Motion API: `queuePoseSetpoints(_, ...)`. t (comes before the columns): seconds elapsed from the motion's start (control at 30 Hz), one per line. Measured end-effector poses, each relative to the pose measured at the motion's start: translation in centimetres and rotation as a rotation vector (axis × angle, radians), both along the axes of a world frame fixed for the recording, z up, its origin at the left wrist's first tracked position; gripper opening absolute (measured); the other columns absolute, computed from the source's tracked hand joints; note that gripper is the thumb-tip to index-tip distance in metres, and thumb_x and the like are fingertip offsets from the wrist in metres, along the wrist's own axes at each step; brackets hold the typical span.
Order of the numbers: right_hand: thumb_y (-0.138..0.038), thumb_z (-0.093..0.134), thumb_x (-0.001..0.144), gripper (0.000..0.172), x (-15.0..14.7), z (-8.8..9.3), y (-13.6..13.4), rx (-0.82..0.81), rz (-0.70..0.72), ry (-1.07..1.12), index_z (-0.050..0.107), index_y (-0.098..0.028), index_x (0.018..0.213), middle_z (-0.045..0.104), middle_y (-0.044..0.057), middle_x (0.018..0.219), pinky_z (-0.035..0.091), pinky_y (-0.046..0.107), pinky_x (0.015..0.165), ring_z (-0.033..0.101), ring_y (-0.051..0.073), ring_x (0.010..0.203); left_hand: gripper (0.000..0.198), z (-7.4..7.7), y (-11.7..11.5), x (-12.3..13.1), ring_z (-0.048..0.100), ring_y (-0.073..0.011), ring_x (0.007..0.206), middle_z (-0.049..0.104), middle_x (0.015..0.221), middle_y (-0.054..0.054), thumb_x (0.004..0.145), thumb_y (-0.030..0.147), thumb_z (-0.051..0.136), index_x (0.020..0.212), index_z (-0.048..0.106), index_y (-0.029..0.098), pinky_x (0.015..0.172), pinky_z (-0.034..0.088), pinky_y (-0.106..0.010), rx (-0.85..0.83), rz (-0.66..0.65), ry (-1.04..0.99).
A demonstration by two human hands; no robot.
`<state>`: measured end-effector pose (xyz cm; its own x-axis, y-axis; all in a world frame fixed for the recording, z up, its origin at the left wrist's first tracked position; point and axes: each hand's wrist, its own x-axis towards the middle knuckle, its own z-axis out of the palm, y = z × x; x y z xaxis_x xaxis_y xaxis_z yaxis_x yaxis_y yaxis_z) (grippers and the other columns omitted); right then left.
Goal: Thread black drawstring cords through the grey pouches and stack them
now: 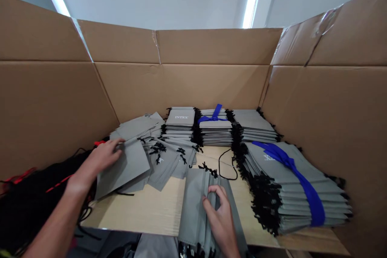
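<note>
My left hand rests at the upper left edge of a flat grey pouch on a loose pile. Its fingers are slightly bent and apart, and the thumb is hidden. Near the table's front edge, my right hand grips several overlapping grey drawstring pouches, thumb and index finger closed round their folded edges. Black cord ends with knots stick out at the top and bottom of this bunch. More grey pouches lie fanned out between my hands, black cords showing.
Neat stacks stand at the back, one lettered INTEX and one with a blue ribbon. A larger tied bundle sits at right. Cardboard walls enclose the table. Black fabric items with red cords lie left.
</note>
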<state>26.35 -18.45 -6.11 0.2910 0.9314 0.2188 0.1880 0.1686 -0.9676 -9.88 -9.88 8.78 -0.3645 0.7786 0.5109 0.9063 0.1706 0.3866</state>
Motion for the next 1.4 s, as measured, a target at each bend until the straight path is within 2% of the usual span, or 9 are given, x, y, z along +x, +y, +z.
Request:
queuePoseSetpoints(0.1,-0.036,0.065,0.081,0.012,-0.3,0.2,-0.1,0.007,-0.009,-0.004,0.067,-0.026,0.088,0.066,0.001,0.092,0.051,0.034,0.092,0.068,0.028,0.098,0.048,-2.4,0.0,4.0,0.078,-0.0323,0.111,0.083,0.111,-0.014,0.087,0.052,0.053,0.104,0.077,0.015,0.096,0.060,-0.037,0.012,-0.241,-0.051)
queuePoseSetpoints(0.27,-0.040,0.070,0.088,0.016,-0.6,0.4,-0.5,0.023,0.007,-0.026,0.074,-0.026,0.094,0.068,0.003,0.097,0.054,0.034,0.092,0.070,0.028,0.101,0.045,-7.7,-6.2,14.0,0.080,-0.0275,0.087,0.084,0.096,-0.008,0.094,0.064,0.061,0.100,0.079,0.023,0.079,0.065,-0.033,-0.316,-0.659,-0.602)
queuePoseSetpoints(0.43,-0.059,0.069,0.098,0.035,-0.8,-1.2,-0.9,-0.058,0.022,-0.015,0.083,-0.028,0.106,0.075,0.009,0.130,0.055,0.036,0.105,0.063,0.033,0.139,0.052,-10.2,-10.6,19.3,0.083,-0.0326,0.098,0.084,0.109,-0.012,0.084,0.068,0.074,0.112,0.074,0.024,0.084,0.068,-0.041,-0.265,-0.513,-0.765)
queuePoseSetpoints(0.6,-0.065,0.057,0.102,0.051,-1.1,-3.3,-0.9,-0.154,0.059,-0.008,0.087,-0.029,0.120,0.070,0.009,0.154,0.045,0.047,0.125,0.040,0.036,0.165,0.057,-10.6,-11.1,19.4,0.082,-0.0380,0.114,0.084,0.117,-0.016,0.079,0.070,0.076,0.113,0.063,0.026,0.095,0.068,-0.048,-0.303,-0.469,-0.786)
queuePoseSetpoints(0.83,-0.049,0.055,0.106,0.041,-1.3,-1.0,-1.1,-0.083,0.143,-0.038,0.089,-0.030,0.118,0.076,0.008,0.144,0.055,0.043,0.117,0.052,0.033,0.159,0.051,-11.2,-11.3,18.2,0.074,-0.0361,0.135,0.081,0.134,-0.018,0.089,0.065,0.063,0.122,0.060,0.026,0.111,0.061,-0.046,-0.315,-0.470,-0.814)
queuePoseSetpoints(0.97,-0.041,0.069,0.099,0.025,-1.6,0.8,-1.0,-0.076,0.160,-0.118,0.089,-0.033,0.111,0.075,0.008,0.140,0.057,0.041,0.111,0.060,0.034,0.151,0.051,-12.6,-10.5,15.4,0.072,-0.0341,0.138,0.080,0.137,-0.015,0.098,0.060,0.044,0.125,0.069,0.024,0.114,0.058,-0.048,-0.266,-0.309,-0.834)
queuePoseSetpoints(1.13,-0.031,0.083,0.080,0.022,-2.0,1.0,-0.9,-0.151,0.107,-0.163,0.088,-0.032,0.102,0.072,0.010,0.143,0.053,0.048,0.114,0.045,0.042,0.161,0.046,-14.4,-9.6,12.5,0.077,-0.0357,0.126,0.085,0.122,-0.013,0.089,0.055,0.057,0.120,0.076,0.025,0.108,0.063,-0.046,-0.184,-0.205,-0.754)
queuePoseSetpoints(1.3,-0.030,0.078,0.082,0.022,-1.7,1.0,-0.8,-0.153,0.137,-0.190,0.086,-0.031,0.103,0.074,0.010,0.133,0.051,0.046,0.115,0.054,0.039,0.153,0.057,-13.5,-11.2,13.1,0.070,-0.0439,0.134,0.078,0.135,-0.019,0.088,0.057,0.056,0.130,0.072,0.022,0.116,0.055,-0.062,-0.011,-0.206,-0.505)
queuePoseSetpoints(1.4,-0.035,0.075,0.086,0.022,-1.4,1.0,-0.9,-0.113,0.161,-0.202,0.085,-0.030,0.104,0.076,0.009,0.122,0.051,0.042,0.113,0.062,0.037,0.143,0.051,-13.1,-12.1,15.1,0.075,-0.0423,0.125,0.080,0.128,-0.018,0.087,0.057,0.060,0.123,0.075,0.023,0.108,0.061,-0.059,-0.021,-0.281,-0.563)
